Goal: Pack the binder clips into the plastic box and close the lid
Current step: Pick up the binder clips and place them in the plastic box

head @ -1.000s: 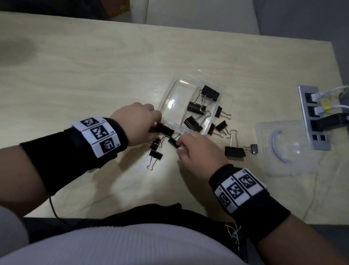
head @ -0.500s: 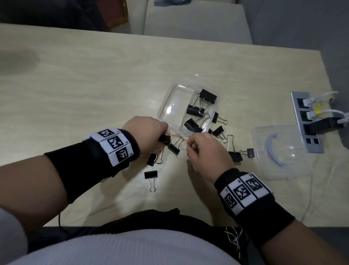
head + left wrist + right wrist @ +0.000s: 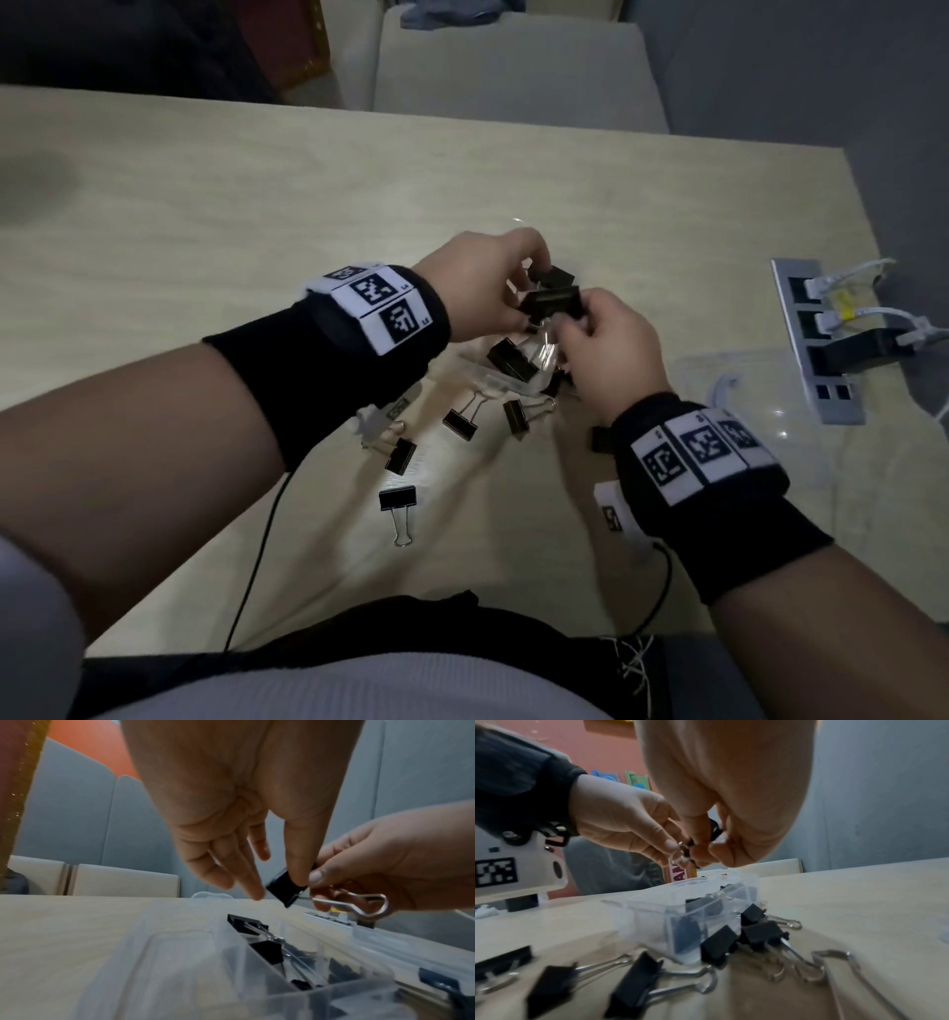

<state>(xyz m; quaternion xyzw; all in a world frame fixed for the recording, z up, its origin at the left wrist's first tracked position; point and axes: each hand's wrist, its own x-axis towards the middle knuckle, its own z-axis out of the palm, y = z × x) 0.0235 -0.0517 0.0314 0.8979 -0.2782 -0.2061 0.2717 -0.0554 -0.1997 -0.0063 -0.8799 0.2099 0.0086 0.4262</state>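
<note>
Both hands' fingers (image 3: pixel 295 862) pinching 1 binder clip (image 3: pixel 552 302) above the plastic box (image 3: pixel 670 914) — loose clips (image 3: pixel 459 421) just beside it.

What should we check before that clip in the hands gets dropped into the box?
1. Held binder clip gripped by the left hand and right hand: ok.
2. Clip above the plastic box: ok.
3. Box open: ok.
4. Room left in the box: cannot tell.
5. Lid lying nearby on the table: ok.
6. All clips packed: not ok, loose clips remain outside.
</note>
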